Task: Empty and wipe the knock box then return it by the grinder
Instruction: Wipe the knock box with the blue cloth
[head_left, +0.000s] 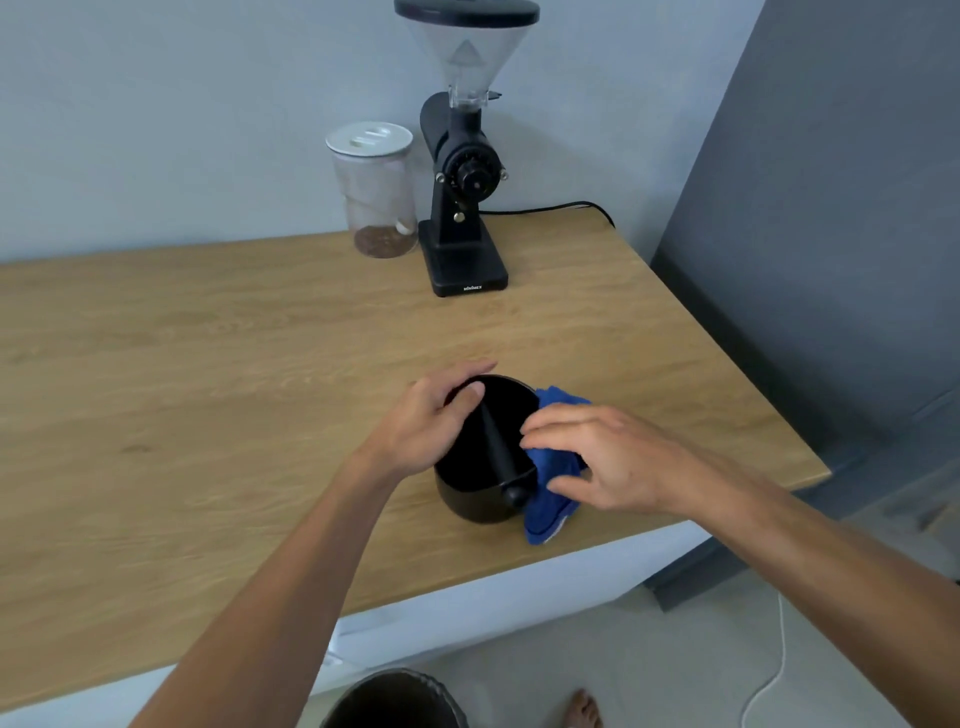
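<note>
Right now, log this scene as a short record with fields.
surface: wooden countertop
knock box: black, upright, near the front edge, interior looks empty
left hand: gripping the knock box rim
right hand: on the blue cloth at the box's right side
grinder: black, at the back by the wall
jar: left of grinder, lidded
bin: on the floor below
</note>
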